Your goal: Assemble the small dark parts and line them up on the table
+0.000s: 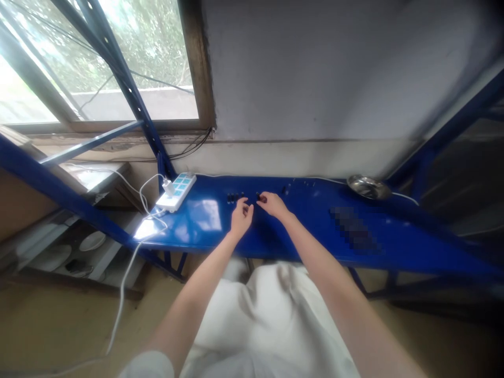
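My right hand [273, 204] is over the blue table, its thumb and fingers pinched on a small black piece [258, 196] whose exact kind is too small to make out. Just left of it, my left hand [241, 216] hovers low with loosely bent fingers, thumb and forefinger apart, and nothing visible between them. Beyond its fingertips stand several small black pieces [232, 198] in a short row. Another dark piece [283, 189] lies past my right hand, close to some tiny pale bits [307, 184].
A white power strip [179, 190] with a plug and cable lies at the table's left end. To the right are a shiny metal bowl [368, 187] and a blurred-out dark object [354, 229]. Blue frame posts rise at both sides; a wall stands behind the blue table [315, 236].
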A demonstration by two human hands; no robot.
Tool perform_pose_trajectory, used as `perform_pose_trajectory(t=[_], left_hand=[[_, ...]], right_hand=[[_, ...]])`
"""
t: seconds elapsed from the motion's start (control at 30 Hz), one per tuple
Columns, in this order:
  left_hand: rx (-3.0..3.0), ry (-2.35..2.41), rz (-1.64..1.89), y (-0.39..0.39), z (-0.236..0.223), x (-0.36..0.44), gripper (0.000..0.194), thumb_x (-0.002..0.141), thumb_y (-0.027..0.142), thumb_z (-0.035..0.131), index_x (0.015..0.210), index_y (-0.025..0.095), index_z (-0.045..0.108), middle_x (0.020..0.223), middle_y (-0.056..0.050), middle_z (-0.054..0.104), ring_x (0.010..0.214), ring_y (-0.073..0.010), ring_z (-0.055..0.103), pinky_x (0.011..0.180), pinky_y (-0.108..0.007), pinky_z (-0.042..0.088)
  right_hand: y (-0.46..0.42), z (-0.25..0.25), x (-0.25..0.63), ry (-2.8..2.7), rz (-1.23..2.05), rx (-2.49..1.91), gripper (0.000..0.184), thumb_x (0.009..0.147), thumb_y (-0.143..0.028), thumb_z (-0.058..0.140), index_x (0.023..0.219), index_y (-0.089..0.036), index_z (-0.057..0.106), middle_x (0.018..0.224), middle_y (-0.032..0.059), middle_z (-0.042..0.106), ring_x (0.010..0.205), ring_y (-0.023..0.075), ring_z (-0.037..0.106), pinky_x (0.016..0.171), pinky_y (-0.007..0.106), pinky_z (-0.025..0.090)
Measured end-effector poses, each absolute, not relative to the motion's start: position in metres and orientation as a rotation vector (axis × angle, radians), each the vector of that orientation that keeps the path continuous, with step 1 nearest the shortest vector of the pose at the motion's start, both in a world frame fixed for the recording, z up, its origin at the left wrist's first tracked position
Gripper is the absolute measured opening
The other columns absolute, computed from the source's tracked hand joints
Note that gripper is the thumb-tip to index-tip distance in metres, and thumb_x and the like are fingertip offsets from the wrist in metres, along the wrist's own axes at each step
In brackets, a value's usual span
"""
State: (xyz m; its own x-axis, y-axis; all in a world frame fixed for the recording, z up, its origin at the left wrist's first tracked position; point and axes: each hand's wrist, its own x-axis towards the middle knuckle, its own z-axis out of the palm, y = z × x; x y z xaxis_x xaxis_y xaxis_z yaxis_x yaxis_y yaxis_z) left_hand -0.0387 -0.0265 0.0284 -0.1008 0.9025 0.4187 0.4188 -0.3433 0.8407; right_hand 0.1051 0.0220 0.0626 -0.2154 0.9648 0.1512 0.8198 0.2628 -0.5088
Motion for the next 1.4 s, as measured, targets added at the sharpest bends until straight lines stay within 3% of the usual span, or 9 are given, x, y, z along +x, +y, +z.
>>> perform_pose_trajectory(t=[0.17, 0.37, 0.57, 0.7, 0.93, 1.4], left_hand=[[1.966, 1.361, 1.355, -0.022, 0.056, -0.038, 0.046, 0.084, 0.033, 0.047, 0.128, 0.022, 0.040, 0.083, 0.000, 0.060, 0.053, -0.0057, 0.048, 0.061, -0.020, 0.042], [2.269, 1.213, 1.274, -0.018, 0.082, -0.045, 0.026, 0.086, 0.030, 0.043, 0.103, 0.018, 0.059, 0.103, -0.008, 0.062, 0.090, -0.0160, 0.058, 0.078, -0.026, 0.045], [2.072, 1.255, 1.229, -0.023, 0.095, -0.050, 0.021, 0.084, 0.031, 0.045, 0.097, 0.017, 0.054, 0.081, -0.004, 0.064, 0.053, -0.0076, 0.053, 0.056, -0.021, 0.044], [1.989, 1.225, 1.221, -0.025, 0.099, -0.051, 0.018, 0.083, 0.033, 0.046, 0.090, 0.017, 0.052, 0.073, -0.001, 0.061, 0.048, -0.0057, 0.050, 0.050, -0.018, 0.040], [1.946, 1.155, 1.216, -0.034, 0.103, -0.048, 0.025, 0.087, 0.040, 0.039, 0.078, 0.018, 0.047, 0.069, 0.001, 0.059, 0.046, -0.0049, 0.050, 0.051, -0.018, 0.041], [1.467, 1.113, 1.253, -0.028, 0.101, -0.029, 0.033, 0.088, 0.041, 0.034, 0.067, 0.017, 0.042, 0.053, 0.004, 0.049, 0.038, -0.0054, 0.046, 0.042, -0.019, 0.037]], right_hand=[[0.001, 0.095, 0.114, -2.279, 0.327, -1.654, 0.011, 0.077, -0.024, 0.054, 0.084, -0.019, 0.060, 0.085, 0.0048, 0.066, 0.071, 0.0161, 0.059, 0.055, 0.023, 0.036], [-0.014, 0.119, 0.118, -2.284, 0.281, -1.566, 0.009, 0.076, -0.019, 0.053, 0.082, -0.020, 0.061, 0.080, 0.0044, 0.066, 0.068, 0.0160, 0.059, 0.056, 0.024, 0.036], [-0.028, 0.122, 0.120, -1.859, 0.763, -1.322, 0.009, 0.071, -0.023, 0.060, 0.078, -0.018, 0.059, 0.075, 0.0028, 0.064, 0.065, 0.0126, 0.057, 0.062, 0.026, 0.044], [-0.035, 0.114, 0.111, -1.447, 1.023, -1.091, 0.019, 0.074, -0.033, 0.058, 0.085, -0.018, 0.059, 0.068, -0.0007, 0.059, 0.055, 0.0090, 0.053, 0.057, 0.025, 0.045], [-0.037, 0.108, 0.098, -1.274, 0.926, -1.050, 0.031, 0.069, -0.048, 0.061, 0.073, -0.018, 0.058, 0.055, -0.0038, 0.053, 0.045, 0.0066, 0.044, 0.049, 0.022, 0.039], [-0.037, 0.108, 0.095, -1.335, 0.757, -1.092, 0.035, 0.073, -0.053, 0.055, 0.072, -0.018, 0.056, 0.057, -0.0017, 0.054, 0.048, 0.0091, 0.046, 0.050, 0.024, 0.041]])
